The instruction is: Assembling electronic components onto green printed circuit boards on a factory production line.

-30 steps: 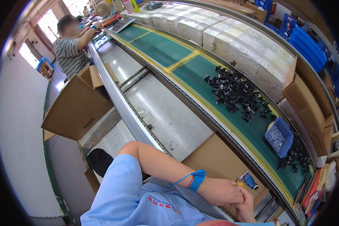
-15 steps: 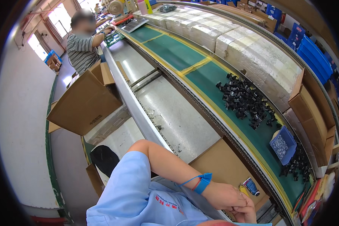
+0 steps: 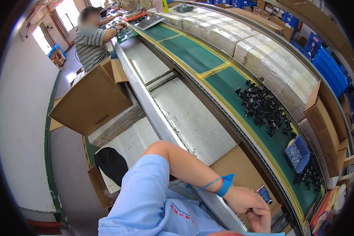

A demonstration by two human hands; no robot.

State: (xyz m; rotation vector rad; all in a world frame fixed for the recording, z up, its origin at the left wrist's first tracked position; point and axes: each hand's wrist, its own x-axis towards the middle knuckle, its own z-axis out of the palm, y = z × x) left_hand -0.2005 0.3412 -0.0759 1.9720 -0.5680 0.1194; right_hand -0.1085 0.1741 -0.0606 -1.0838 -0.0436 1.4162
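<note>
My left hand point(image 3: 246, 200), with a blue strap point(image 3: 225, 186) round its wrist, is at the lower right with its fingers bent and closed. Those fingertips meet my right hand point(image 3: 260, 219), which is partly cut off by the lower edge and also has curled fingers. Anything held between the two hands is hidden. Close beside the left hand's knuckles lies a small blue, white and red tube-like item point(image 3: 264, 194), on a brown cardboard sheet point(image 3: 240, 167).
Right of the hands, a green belt point(image 3: 224, 82) carries a pile of small black parts point(image 3: 263, 106) and a blue bin point(image 3: 298, 153) of small clear or silvery pieces. Foam blocks point(image 3: 275, 63) line its far side. An open carton point(image 3: 92, 98) stands left. A person point(image 3: 92, 43) works on green boards farther up.
The whole view has shifted, so the line appears farther right and lower. My hands stay together. A yellow part beside the tube-like item has gone out of sight behind the left hand.
</note>
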